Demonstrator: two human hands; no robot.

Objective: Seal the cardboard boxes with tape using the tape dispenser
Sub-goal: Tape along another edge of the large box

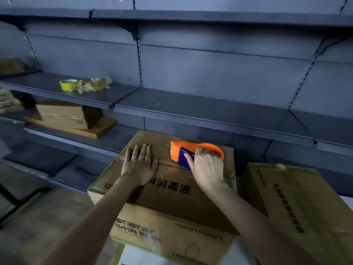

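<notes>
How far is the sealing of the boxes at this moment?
Done: shiny tape seems to lie at the left edge of the front box, beside the flat left hand. In hand: the right hand grips the tape dispenser on the centre seam. Left: the seam's right part, and probably the box on the right, whose seal I cannot judge.

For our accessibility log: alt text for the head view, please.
A person's right hand grips an orange-and-blue plastic tape dispenser on the top seam of a brown cardboard box, while the flat left hand presses the flaps down. Behind them stand grey metal shelves.
</notes>
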